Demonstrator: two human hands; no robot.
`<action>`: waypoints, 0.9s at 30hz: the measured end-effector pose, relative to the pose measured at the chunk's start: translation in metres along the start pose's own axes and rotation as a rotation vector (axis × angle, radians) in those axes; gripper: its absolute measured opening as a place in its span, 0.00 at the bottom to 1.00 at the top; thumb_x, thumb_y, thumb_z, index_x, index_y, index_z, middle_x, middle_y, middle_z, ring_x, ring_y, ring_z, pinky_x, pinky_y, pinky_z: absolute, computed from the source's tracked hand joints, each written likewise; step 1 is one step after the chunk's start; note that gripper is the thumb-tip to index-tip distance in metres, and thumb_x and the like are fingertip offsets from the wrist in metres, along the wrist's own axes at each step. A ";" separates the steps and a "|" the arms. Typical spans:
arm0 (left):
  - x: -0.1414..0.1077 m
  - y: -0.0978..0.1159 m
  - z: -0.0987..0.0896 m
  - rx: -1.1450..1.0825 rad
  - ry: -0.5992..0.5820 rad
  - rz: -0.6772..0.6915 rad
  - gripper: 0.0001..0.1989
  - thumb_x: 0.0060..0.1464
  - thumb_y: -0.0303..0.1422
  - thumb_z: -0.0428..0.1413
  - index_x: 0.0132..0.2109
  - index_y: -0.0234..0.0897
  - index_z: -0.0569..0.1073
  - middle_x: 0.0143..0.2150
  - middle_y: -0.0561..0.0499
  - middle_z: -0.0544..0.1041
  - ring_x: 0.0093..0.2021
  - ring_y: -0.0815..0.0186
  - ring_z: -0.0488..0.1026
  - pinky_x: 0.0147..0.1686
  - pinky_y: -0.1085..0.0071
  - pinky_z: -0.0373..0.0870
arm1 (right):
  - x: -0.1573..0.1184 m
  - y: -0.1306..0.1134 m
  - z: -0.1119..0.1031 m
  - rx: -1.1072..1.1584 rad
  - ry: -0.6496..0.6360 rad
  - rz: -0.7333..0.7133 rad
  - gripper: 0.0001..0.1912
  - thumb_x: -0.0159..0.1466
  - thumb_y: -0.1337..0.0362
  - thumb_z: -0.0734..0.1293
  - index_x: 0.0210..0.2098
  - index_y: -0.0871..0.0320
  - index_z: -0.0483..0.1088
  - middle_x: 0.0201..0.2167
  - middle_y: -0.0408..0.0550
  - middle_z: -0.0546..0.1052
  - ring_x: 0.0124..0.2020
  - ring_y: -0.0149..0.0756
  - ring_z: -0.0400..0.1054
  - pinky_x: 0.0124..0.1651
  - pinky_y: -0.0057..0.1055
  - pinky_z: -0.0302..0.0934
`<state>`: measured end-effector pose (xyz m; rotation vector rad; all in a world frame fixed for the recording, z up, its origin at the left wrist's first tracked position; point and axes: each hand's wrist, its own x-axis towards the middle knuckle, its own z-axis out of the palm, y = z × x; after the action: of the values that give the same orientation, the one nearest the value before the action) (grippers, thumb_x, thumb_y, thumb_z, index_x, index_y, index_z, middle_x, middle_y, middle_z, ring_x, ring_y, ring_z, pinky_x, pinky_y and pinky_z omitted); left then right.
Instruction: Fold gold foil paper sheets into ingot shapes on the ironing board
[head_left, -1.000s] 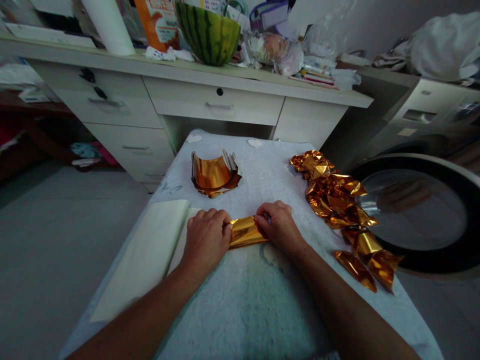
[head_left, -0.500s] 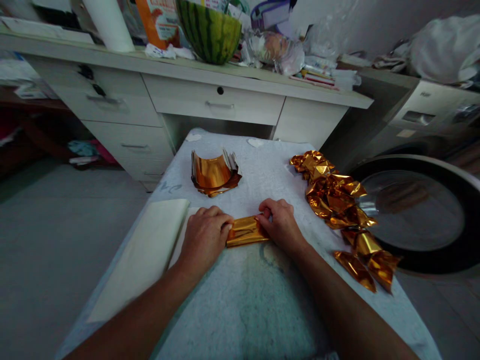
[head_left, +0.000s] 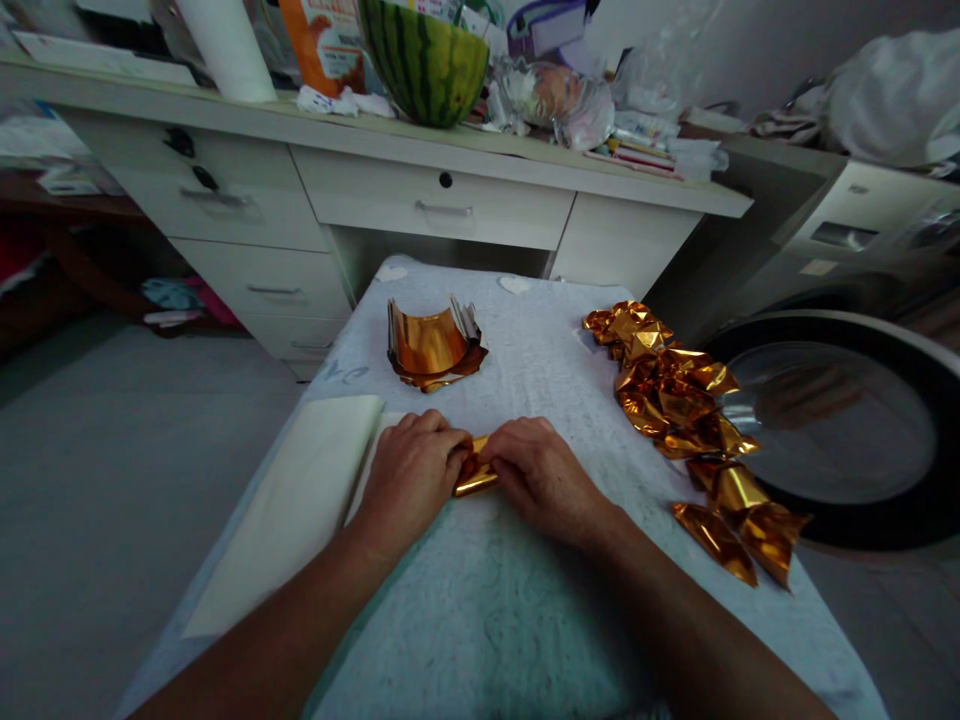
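Observation:
A folded strip of shiny gold foil [head_left: 475, 480] lies on the cloth-covered table between my hands, mostly hidden by them now. My left hand [head_left: 420, 465] is closed on its left end, thumb and fingers pinching the edge. From the other side my right hand [head_left: 541, 478] reaches over the strip with curled fingers and grips it near the middle. White paper sheets [head_left: 300, 500] lie beside and partly under my left hand. Beyond the hands stands a curved stack of gold foil sheets [head_left: 429, 345].
Crumpled gold foil pieces [head_left: 675, 400] run along the table's right side. An open washing machine door [head_left: 832, 420] is close to that edge. Behind the table is a white drawer desk [head_left: 450, 215] carrying a cut watermelon [head_left: 427, 70], an orange bag [head_left: 326, 45] and plastic wrapping.
My right hand has moved left across the foil strip and now covers its right part. My left hand stays at the left end. The view has shifted slightly.

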<state>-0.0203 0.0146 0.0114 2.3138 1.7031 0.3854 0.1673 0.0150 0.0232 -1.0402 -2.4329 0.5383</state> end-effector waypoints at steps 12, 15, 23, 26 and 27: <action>0.001 -0.003 0.003 -0.050 0.017 -0.005 0.12 0.59 0.26 0.53 0.43 0.42 0.80 0.39 0.48 0.75 0.42 0.58 0.70 0.44 0.63 0.65 | 0.001 0.003 0.007 -0.066 -0.132 -0.031 0.10 0.69 0.63 0.63 0.42 0.55 0.76 0.39 0.48 0.73 0.42 0.37 0.64 0.48 0.36 0.56; 0.002 -0.004 0.005 -0.058 0.022 -0.001 0.12 0.60 0.26 0.52 0.43 0.42 0.80 0.39 0.48 0.75 0.42 0.59 0.70 0.45 0.63 0.66 | 0.000 0.001 0.005 -0.084 -0.168 -0.029 0.10 0.68 0.61 0.64 0.44 0.53 0.77 0.41 0.49 0.72 0.43 0.37 0.64 0.49 0.37 0.56; 0.002 -0.007 0.008 -0.068 0.043 0.006 0.13 0.58 0.25 0.52 0.43 0.42 0.79 0.39 0.48 0.75 0.42 0.59 0.70 0.45 0.63 0.65 | -0.005 -0.011 -0.003 -0.173 -0.288 -0.046 0.11 0.66 0.63 0.65 0.47 0.57 0.74 0.45 0.51 0.73 0.47 0.41 0.65 0.53 0.39 0.59; 0.003 -0.007 0.008 -0.068 0.044 -0.003 0.13 0.59 0.26 0.52 0.42 0.43 0.79 0.39 0.49 0.75 0.42 0.60 0.70 0.45 0.64 0.65 | -0.014 -0.016 -0.003 -0.204 -0.289 -0.038 0.18 0.64 0.59 0.68 0.53 0.57 0.71 0.50 0.54 0.71 0.52 0.45 0.63 0.57 0.44 0.59; 0.003 -0.007 0.007 -0.066 0.043 -0.003 0.12 0.59 0.26 0.52 0.42 0.43 0.79 0.39 0.49 0.75 0.42 0.60 0.70 0.45 0.64 0.64 | -0.018 -0.016 -0.002 -0.205 -0.279 -0.040 0.21 0.64 0.56 0.68 0.55 0.57 0.69 0.52 0.54 0.70 0.54 0.46 0.62 0.58 0.46 0.58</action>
<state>-0.0229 0.0191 0.0024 2.2714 1.6874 0.4860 0.1700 -0.0083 0.0291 -1.0540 -2.7970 0.4538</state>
